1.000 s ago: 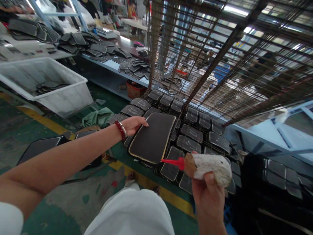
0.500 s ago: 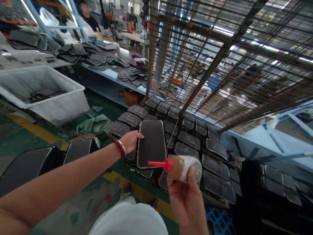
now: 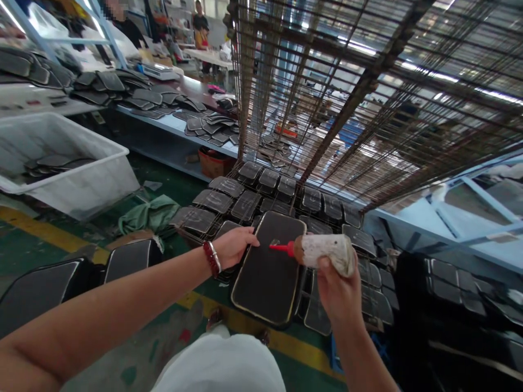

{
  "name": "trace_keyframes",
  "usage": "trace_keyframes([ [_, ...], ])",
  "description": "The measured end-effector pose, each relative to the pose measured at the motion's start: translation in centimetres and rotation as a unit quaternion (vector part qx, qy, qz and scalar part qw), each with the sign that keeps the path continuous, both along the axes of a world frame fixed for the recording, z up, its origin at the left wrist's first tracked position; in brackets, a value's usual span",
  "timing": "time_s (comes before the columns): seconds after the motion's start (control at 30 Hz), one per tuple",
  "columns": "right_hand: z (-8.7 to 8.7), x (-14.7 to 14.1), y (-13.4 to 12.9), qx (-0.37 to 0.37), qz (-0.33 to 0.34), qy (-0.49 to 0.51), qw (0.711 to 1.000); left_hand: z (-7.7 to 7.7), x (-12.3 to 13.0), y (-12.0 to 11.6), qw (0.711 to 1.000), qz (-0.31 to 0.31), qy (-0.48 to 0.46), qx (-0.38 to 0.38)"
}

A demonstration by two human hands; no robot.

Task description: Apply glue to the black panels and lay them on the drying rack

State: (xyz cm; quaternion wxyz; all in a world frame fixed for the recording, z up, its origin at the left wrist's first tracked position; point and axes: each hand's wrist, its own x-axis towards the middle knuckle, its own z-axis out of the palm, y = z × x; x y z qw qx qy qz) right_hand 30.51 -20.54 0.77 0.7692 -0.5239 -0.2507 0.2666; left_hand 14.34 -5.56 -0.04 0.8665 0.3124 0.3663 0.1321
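Note:
My left hand [image 3: 235, 245] grips the left edge of a black rounded panel [image 3: 267, 283] with a pale rim, thumb on its top face. My right hand [image 3: 339, 283] is wrapped round a white, stained squeeze bottle [image 3: 324, 250] with a red nozzle [image 3: 281, 247]. The bottle lies nearly level, its nozzle tip pointing left over the panel. A small shiny wet patch [image 3: 275, 241] shows on the panel by the tip. Behind the panel, similar black pieces [image 3: 214, 200] lie in rows on a wire rack, several with glossy streaks.
A tilted stack of wire racks [image 3: 327, 109] rises at upper right. At left stands a white plastic bin [image 3: 81, 193] with black pieces inside. Piles of black pieces [image 3: 147, 98] lie on the bench behind. Green cloth [image 3: 149, 215] is on the floor. People stand in the background.
The panel has come nearer to me and swung slightly right. My right hand has moved the bottle right and up, and its nozzle is now over the panel's upper middle, where a wet patch appears.

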Motion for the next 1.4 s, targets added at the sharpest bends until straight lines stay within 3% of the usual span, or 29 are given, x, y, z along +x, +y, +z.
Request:
trace_keyframes([
  [0.17,0.9,-0.9,-2.1,-0.033,0.116,0.03,0.992,-0.2,-0.6,1.6,1.0,-0.015,0.01,0.008],
  [0.27,1.9,0.0,-2.5,-0.038,0.078,0.015,0.996,-0.1,-1.1,2.2,0.999,-0.031,0.004,0.01],
  [0.37,2.4,0.8,-1.7,0.003,-0.005,-0.034,0.999,0.3,-1.6,2.4,0.999,-0.051,-0.009,0.003],
  [0.43,2.3,0.6,-1.2,0.029,-0.025,-0.059,0.998,0.6,-1.8,2.5,0.998,-0.067,-0.015,0.0],
  [0.53,1.6,-0.7,-1.1,0.022,0.01,-0.064,0.998,0.8,-1.9,2.8,0.996,-0.087,-0.016,0.004],
  [0.7,1.1,-1.9,-1.9,-0.043,0.092,0.015,0.995,0.5,-2.4,3.8,0.997,-0.07,0.014,0.012],
  [0.83,1.4,-1.0,-1.5,-0.01,-0.025,-0.017,0.999,0.2,-2.9,4.5,0.997,-0.079,0.008,0.017],
  [0.9,1.3,-0.9,-1.4,-0.005,-0.043,-0.023,0.999,0.1,-3.1,4.8,0.996,-0.085,0.013,0.018],
  [1.07,0.4,-2.5,-1.1,-0.06,0.067,0.111,0.99,-0.6,-2.8,5.4,0.996,-0.08,0.028,0.024],
  [1.17,0.5,-1.8,0.1,-0.035,0.01,0.246,0.969,-1.6,-2.1,5.5,0.995,-0.091,0.022,0.033],
  [1.27,1.0,1.7,-0.1,0.078,-0.081,0.313,0.943,-3.5,-1.0,5.4,0.996,-0.083,0.023,0.037],
  [1.33,1.2,5.1,-2.2,0.149,-0.14,0.301,0.931,-5.2,0.0,5.4,0.998,-0.042,0.033,0.025],
  [1.4,1.1,8.7,-5.9,0.203,-0.216,0.28,0.913,-7.0,1.3,5.2,0.999,0.023,0.045,0.003],
])
